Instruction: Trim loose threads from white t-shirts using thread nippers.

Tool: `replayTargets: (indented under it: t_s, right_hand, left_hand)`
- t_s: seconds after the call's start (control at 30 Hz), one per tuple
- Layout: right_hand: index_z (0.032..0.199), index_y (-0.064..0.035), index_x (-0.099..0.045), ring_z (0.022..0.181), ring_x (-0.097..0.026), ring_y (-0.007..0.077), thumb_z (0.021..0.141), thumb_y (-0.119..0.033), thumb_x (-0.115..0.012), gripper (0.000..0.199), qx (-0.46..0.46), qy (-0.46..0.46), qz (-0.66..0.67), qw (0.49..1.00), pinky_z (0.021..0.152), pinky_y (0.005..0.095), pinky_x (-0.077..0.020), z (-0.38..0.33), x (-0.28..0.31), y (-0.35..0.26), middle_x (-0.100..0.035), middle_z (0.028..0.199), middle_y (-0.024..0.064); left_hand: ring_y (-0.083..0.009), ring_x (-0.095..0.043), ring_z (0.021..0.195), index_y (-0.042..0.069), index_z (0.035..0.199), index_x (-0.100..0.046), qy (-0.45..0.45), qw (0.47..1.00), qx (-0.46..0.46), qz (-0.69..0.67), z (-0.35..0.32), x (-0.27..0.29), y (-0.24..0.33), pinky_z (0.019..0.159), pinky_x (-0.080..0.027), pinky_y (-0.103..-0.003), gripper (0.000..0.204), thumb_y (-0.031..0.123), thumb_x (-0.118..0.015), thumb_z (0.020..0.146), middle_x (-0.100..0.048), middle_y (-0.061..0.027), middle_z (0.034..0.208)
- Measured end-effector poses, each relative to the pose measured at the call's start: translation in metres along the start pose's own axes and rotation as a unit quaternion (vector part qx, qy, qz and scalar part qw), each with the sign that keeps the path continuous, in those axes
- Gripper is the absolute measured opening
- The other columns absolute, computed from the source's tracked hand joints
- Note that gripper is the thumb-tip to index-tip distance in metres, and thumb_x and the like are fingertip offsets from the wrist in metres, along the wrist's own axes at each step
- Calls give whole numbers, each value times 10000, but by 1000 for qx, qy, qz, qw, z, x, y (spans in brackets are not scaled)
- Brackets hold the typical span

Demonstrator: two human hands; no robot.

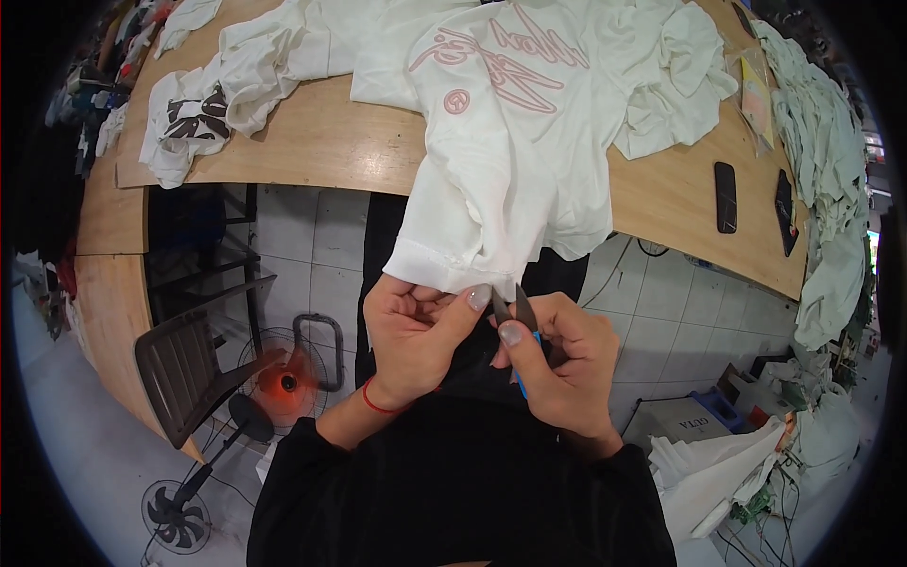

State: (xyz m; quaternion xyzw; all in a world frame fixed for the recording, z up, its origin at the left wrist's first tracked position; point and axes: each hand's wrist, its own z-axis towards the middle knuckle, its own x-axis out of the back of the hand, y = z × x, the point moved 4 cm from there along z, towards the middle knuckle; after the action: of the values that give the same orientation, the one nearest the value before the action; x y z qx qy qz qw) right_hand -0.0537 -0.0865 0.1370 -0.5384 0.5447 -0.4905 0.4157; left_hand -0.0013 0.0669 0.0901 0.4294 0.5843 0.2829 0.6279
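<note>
A white garment with pink outlined lettering hangs over the near edge of the table, its ribbed band drawn toward me. My left hand pinches that band, thumb on top and fingers under the cloth. Held in my right hand are thread snips with dark pointed blades and a blue handle. The blades are apart, and their tips meet the band's edge just beside my left thumb. The right fingers partly hide the handle. Whether a thread lies between the blades is too small to tell.
More white garments lie across the wooden table. A black phone and another dark flat object rest at its right. Below left stand a brown chair and a fan; a grey box sits on the floor, right.
</note>
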Motion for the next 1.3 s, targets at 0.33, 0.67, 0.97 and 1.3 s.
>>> replayTargets:
  t_s: [0.33,0.67,0.97,1.3]
  right_hand:
    - [993,15,-709,629,-667,55,982,-10,-703,28,15,45,29,998,558,206,-473,3,0,5,-716,714,30]
    - [1004,4,-720,611,-672,53,970,-15,-719,39,28,55,-11,998,530,202,-448,4,1,2,-720,712,30]
    - [991,2,-721,594,-661,58,965,-16,-731,33,58,131,-51,988,536,209,-465,3,5,-1,-724,730,36]
    - [1016,19,-650,633,-624,81,1013,-38,-663,58,59,87,27,994,604,237,-499,8,9,13,-666,764,41]
  left_hand:
    - [-149,-736,981,-95,1280,-608,15,999,3,31,0,-2,7,844,-607,-261,343,-95,-705,952,-760,-159,1107]
    - [-131,-718,1017,-86,1288,-609,3,1000,1,28,0,1,4,854,-584,-240,360,-94,-719,945,-749,-142,1130]
    - [-107,-704,1019,-82,1312,-607,3,999,17,36,1,-1,3,846,-566,-221,384,-94,-722,946,-748,-136,1167]
    - [-117,-713,1028,-88,1306,-606,8,998,30,45,2,-2,3,844,-567,-223,393,-107,-729,934,-756,-138,1150]
